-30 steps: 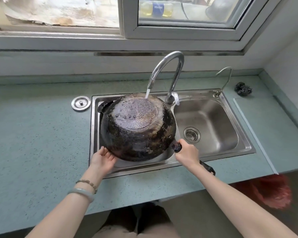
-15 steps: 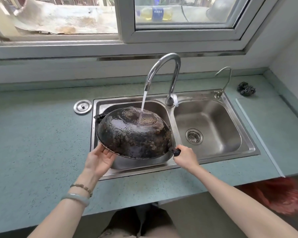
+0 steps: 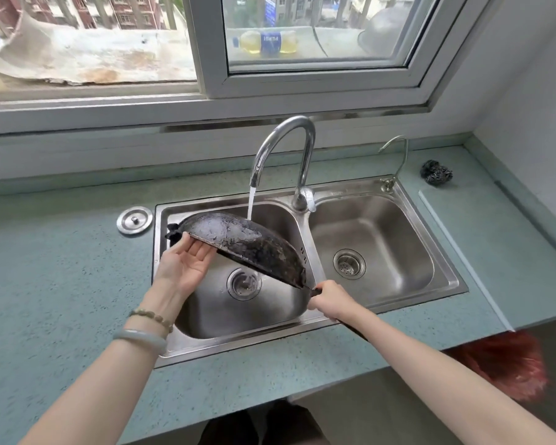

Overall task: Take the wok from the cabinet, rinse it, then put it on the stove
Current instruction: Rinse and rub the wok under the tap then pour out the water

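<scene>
Wok (image 3: 247,248): blackened, bottom up, tilted over the left basin of the sink (image 3: 225,346) under the running tap (image 3: 283,146); right hand (image 3: 329,300) gripping its handle, left hand (image 3: 187,264) flat-fingered, palm up, steadying the rim; step: rinsing; next probably needs draining, then carrying to a stove not in view.

The blackened round metal wok (image 3: 244,245) is held inverted and tilted over the left basin of the double-basin stainless steel sink (image 3: 238,348), with its rim lower toward the right. The left grip (image 3: 187,264) is palm-up with straight fingers and touches the rim near the small black side handle (image 3: 174,231). The right grip (image 3: 331,300) is curled round the long black handle (image 3: 315,291). The water stream (image 3: 251,200) from the curved chrome tap (image 3: 289,146) strikes the wok's outer surface. A round metal drain cover (image 3: 134,220) lies on the blue-green speckled tabletop (image 3: 61,268), just beside the sink. A dark scouring pad (image 3: 436,172) lies at the far right.
</scene>
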